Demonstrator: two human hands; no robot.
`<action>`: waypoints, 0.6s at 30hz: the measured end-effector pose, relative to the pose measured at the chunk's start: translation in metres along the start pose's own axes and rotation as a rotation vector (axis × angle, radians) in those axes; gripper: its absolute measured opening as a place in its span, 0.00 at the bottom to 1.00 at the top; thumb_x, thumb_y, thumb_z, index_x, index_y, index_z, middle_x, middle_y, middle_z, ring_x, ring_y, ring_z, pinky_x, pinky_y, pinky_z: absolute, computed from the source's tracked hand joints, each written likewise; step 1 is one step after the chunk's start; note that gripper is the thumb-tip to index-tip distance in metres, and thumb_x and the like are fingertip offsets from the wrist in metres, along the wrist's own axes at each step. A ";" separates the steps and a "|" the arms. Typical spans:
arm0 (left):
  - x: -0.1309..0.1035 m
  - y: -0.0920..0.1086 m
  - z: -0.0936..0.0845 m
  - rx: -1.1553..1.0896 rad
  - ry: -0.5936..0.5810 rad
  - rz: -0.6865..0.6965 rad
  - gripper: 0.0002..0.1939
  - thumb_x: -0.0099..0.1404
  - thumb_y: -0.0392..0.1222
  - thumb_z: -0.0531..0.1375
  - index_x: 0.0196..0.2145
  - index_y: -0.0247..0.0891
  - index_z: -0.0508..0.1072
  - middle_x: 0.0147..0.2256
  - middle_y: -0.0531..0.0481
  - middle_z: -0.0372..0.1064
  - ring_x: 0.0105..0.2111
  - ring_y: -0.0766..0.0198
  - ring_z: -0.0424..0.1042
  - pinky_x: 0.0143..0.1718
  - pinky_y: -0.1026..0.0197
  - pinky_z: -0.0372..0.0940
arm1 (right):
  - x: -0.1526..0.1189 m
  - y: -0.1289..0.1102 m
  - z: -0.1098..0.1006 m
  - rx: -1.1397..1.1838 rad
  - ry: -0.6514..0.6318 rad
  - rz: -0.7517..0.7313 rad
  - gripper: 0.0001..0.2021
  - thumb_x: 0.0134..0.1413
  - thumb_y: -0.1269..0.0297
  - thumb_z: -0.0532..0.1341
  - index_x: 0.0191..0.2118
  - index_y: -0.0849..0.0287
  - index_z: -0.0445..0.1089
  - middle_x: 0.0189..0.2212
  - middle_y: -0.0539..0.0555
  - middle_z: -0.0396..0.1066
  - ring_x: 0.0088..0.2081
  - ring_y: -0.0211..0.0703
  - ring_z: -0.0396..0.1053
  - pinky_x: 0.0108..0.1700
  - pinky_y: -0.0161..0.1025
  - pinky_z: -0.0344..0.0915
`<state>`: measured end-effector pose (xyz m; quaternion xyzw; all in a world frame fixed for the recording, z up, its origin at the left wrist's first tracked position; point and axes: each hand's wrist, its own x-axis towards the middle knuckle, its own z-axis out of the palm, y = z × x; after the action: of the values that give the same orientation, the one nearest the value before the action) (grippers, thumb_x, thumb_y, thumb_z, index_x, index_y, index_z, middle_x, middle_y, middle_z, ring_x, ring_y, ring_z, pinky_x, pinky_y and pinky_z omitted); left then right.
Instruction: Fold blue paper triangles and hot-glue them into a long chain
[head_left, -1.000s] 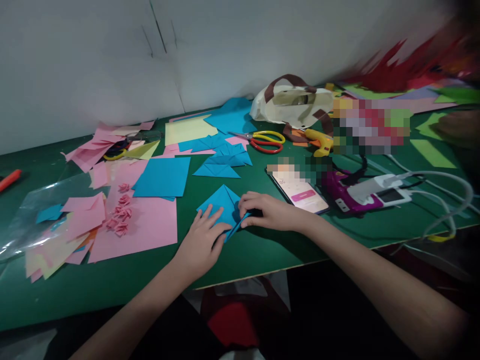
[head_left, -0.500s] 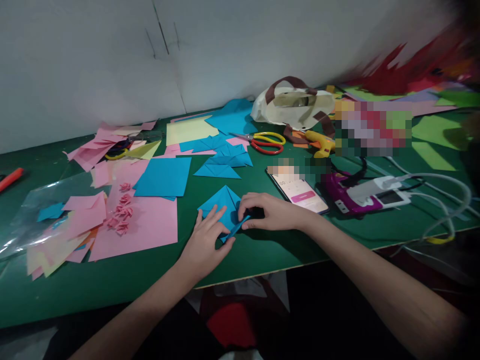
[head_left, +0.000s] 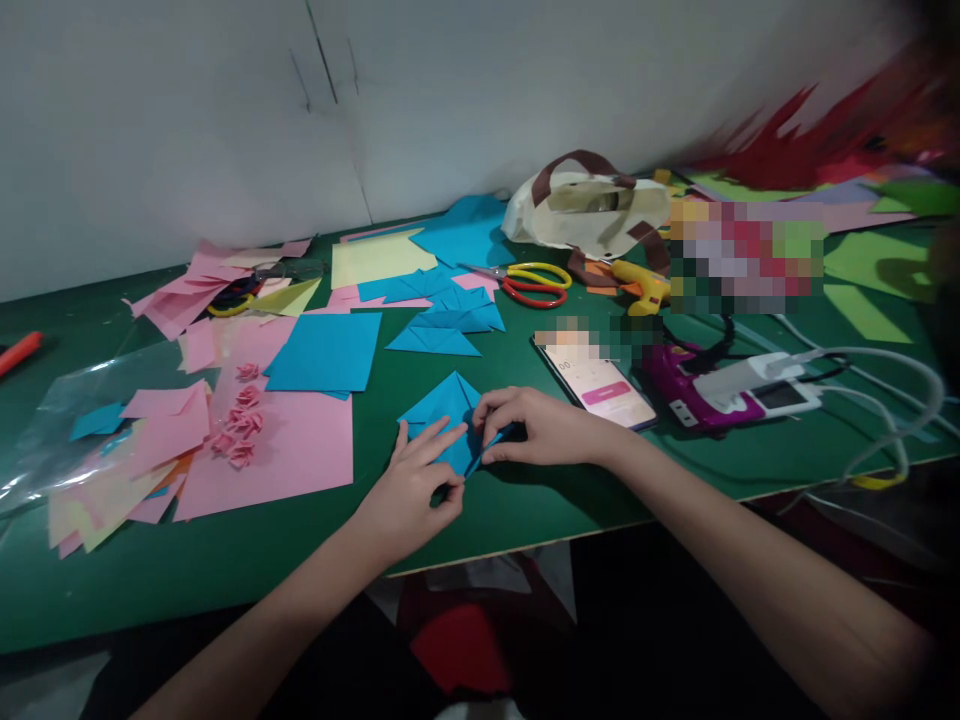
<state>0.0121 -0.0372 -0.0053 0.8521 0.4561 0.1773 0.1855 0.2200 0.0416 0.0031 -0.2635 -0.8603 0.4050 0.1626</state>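
A folded blue paper sheet (head_left: 444, 402) lies on the green table (head_left: 525, 500) near its front edge. My left hand (head_left: 416, 485) rests on the sheet's near left part, with fingers pressing it and pinching its lower edge. My right hand (head_left: 536, 425) pinches the sheet's raised right flap. A flat blue square (head_left: 326, 352) lies to the left, and folded blue triangles (head_left: 446, 325) lie just behind.
Pink sheets (head_left: 285, 445) with small pink paper roses (head_left: 241, 425) lie left, by a plastic bag (head_left: 82, 420). Scissors (head_left: 532, 282), a cloth bag (head_left: 589, 210), a glue gun (head_left: 637, 285), a phone (head_left: 600, 380), a purple device with cables (head_left: 720, 390) sit behind and right.
My left hand slid toward the sheet's near edge and curled to pinch it. My right hand lifted the right flap and drew it inward.
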 end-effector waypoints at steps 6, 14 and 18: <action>-0.001 -0.001 0.007 -0.038 0.075 -0.026 0.08 0.56 0.31 0.55 0.21 0.38 0.67 0.53 0.44 0.65 0.57 0.53 0.60 0.58 0.35 0.44 | -0.002 -0.002 0.006 -0.172 -0.030 -0.104 0.09 0.51 0.59 0.63 0.39 0.49 0.75 0.43 0.52 0.67 0.45 0.42 0.65 0.45 0.42 0.56; 0.001 0.002 0.005 -0.072 0.080 -0.038 0.08 0.56 0.29 0.55 0.23 0.39 0.66 0.50 0.45 0.65 0.53 0.55 0.63 0.58 0.35 0.42 | -0.005 -0.001 0.021 -0.282 0.057 -0.099 0.06 0.53 0.58 0.61 0.32 0.46 0.77 0.41 0.53 0.67 0.42 0.43 0.61 0.42 0.42 0.50; 0.002 0.004 0.004 -0.049 0.076 -0.034 0.07 0.56 0.29 0.55 0.24 0.39 0.66 0.49 0.45 0.64 0.52 0.55 0.64 0.58 0.36 0.42 | -0.006 0.000 0.023 -0.259 0.084 -0.116 0.06 0.53 0.59 0.62 0.32 0.47 0.77 0.38 0.52 0.69 0.41 0.42 0.61 0.43 0.42 0.49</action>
<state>0.0176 -0.0385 -0.0069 0.8321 0.4728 0.2174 0.1917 0.2137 0.0242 -0.0119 -0.2489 -0.9115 0.2691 0.1864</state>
